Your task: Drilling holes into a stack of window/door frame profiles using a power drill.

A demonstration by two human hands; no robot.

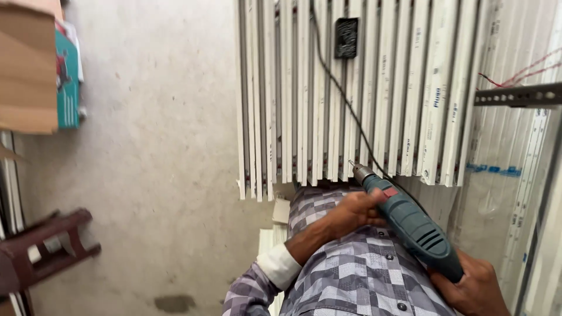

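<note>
Right hand (474, 287) clamped on teal drill (410, 225) | left hand (357, 210) grips front | silver chuck, black cord

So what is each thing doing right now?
Drill: held by both hands, chuck pointing at the profiles.
Left hand: gripping the drill's front.
Right hand: gripping the drill's rear.
White profiles: stacked side by side.
Black cord: lying across the profiles.
Brown stool: tipped over.

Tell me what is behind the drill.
Behind the drill: white profiles standing on end, with a black cord running up to a black socket box. Their lower ends behind it are hidden.
</note>
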